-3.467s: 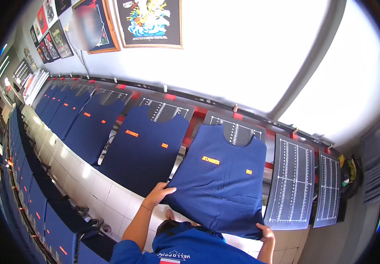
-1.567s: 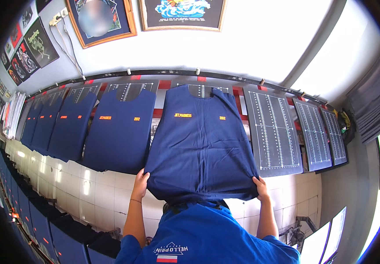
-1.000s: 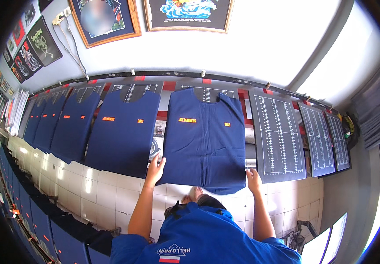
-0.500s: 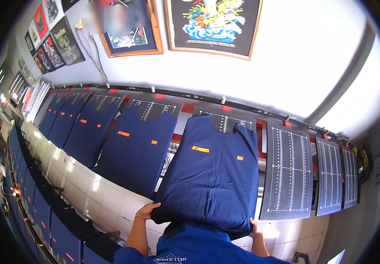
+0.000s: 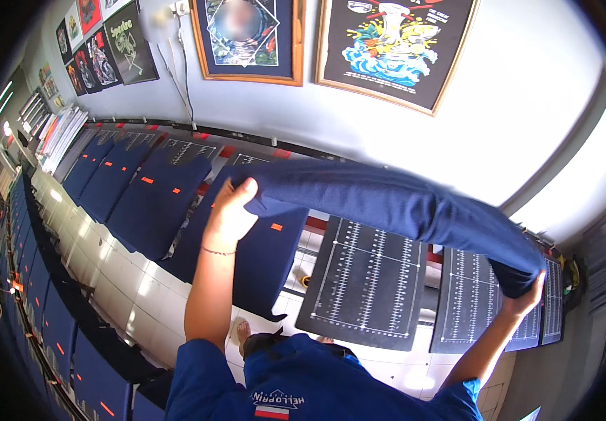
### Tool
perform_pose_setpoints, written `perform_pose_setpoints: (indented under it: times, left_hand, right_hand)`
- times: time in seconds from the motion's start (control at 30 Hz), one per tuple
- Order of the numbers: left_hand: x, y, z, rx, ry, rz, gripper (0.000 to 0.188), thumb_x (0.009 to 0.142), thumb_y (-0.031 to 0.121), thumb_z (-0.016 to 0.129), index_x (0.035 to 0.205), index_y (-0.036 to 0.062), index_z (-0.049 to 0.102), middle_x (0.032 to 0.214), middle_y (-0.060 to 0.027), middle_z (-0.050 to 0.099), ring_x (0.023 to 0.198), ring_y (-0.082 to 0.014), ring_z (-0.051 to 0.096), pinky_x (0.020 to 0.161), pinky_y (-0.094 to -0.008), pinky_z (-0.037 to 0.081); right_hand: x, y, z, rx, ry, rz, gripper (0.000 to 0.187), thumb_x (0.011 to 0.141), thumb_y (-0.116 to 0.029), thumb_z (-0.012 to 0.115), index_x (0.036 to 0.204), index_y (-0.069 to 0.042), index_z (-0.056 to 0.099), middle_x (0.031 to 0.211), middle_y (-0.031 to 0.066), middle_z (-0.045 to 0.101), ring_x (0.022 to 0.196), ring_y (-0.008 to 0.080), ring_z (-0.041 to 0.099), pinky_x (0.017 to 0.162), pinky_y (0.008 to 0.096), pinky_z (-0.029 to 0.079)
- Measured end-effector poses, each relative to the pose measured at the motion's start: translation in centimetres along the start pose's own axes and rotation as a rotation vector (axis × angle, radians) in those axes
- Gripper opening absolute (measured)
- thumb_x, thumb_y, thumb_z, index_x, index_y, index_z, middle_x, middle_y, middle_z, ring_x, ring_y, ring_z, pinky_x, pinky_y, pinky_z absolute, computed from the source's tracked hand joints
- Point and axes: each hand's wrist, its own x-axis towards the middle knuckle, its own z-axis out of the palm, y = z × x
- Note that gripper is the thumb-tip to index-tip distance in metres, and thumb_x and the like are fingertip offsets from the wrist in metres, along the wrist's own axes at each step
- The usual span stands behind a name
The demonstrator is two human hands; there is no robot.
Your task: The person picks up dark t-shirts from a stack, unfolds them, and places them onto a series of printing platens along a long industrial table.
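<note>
A navy garment [image 5: 387,200] arches, creased, between 2 hands [image 5: 232,210] [image 5: 525,299].

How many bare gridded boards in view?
4: front board, near center; second board to its right; third board, partly behind the right hand; fourth board, far right. The held shirt may hide more.

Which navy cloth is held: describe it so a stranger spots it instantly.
Below the white wall, find the row of dark gridded boards. Crossing in front of them, one bunched navy cloth runs from left grip to right grip. Navy shirts farther left lie on boards; only this is held.
</note>
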Motion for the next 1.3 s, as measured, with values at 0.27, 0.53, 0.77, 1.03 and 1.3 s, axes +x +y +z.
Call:
perform_pose_setpoints:
  times: [0.27,0.53,0.77,1.03,1.3]
  left_hand:
    - [-0.7,19.3,-9.3,0.245,-0.206,0.284,0.038,0.093,0.016,0.055,0.126,-0.0016,0.049,0.123,-0.0114,0.056,0.115,-0.0211,0.052,0.101,-0.0356,0.037]
    - [0.0,27.7,-20.5,0.73,0.21,0.237,0.035,0.095,0.025,0.054,0.119,-0.001,0.057,0.104,-0.005,0.063,0.088,-0.0081,0.059,0.08,-0.0212,0.046]
    - [5.0,29.4,-25.4,0.456,0.372,0.063,0.036,0.091,0.025,0.059,0.115,-0.0011,0.06,0.107,-0.0067,0.064,0.092,-0.0132,0.061,0.083,-0.025,0.048]
    - [-2.0,32.2,-22.5,0.508,0.465,0.071,0.037,0.091,0.021,0.057,0.12,-0.0015,0.058,0.114,-0.0068,0.062,0.104,-0.0138,0.057,0.095,-0.0263,0.04]
    - [-18.0,19.0,-39.0,0.646,0.312,-0.355,0.035,0.093,0.018,0.051,0.121,-0.004,0.054,0.115,-0.0083,0.059,0.104,-0.0152,0.055,0.095,-0.0288,0.04]
  right_hand:
    - [-4.2,0.7,12.9,-0.516,0.609,-0.352,0.041,0.094,-0.029,0.051,0.116,0.004,0.059,0.122,0.0178,0.057,0.111,0.0292,0.057,0.098,0.0402,0.042]
    - [-8.2,13.8,30.9,-1.325,0.111,-0.029,0.035,0.093,-0.028,0.054,0.11,0.002,0.063,0.112,0.0158,0.061,0.1,0.0235,0.059,0.091,0.0336,0.043]
    - [-3.7,19.9,36.6,-0.405,0.246,0.151,0.025,0.09,-0.023,0.06,0.099,0.0,0.064,0.09,0.0065,0.066,0.081,0.0139,0.063,0.076,0.0259,0.05]
    - [-8.4,16.2,39.9,-0.332,0.309,0.156,0.031,0.086,-0.024,0.064,0.106,-0.001,0.064,0.103,0.0095,0.066,0.093,0.0185,0.063,0.084,0.03,0.049]
    - [-27.3,29.5,28.5,-0.857,0.485,0.698,0.035,0.084,-0.033,0.067,0.099,-0.001,0.064,0.096,0.006,0.064,0.092,0.0162,0.057,0.087,0.0312,0.041]
